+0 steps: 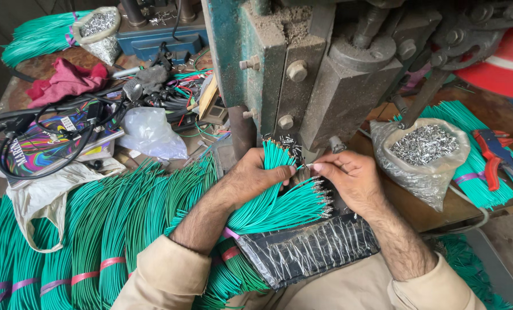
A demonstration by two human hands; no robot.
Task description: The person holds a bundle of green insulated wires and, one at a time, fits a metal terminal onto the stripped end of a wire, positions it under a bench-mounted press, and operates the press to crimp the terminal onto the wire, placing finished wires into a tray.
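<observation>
wire bundles (95, 229) left of press (319, 74), terminal bag (423, 152) right

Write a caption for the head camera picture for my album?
Left hand grips a bundle of green wires; right hand pinches one wire beneath a grimy press.

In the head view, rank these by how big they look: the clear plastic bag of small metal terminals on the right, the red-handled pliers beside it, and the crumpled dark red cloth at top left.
1. Clear plastic bag of small metal terminals.
2. Crumpled dark red cloth.
3. Red-handled pliers, though the cloth lies farther from the camera, so that gap is unsure.
</observation>
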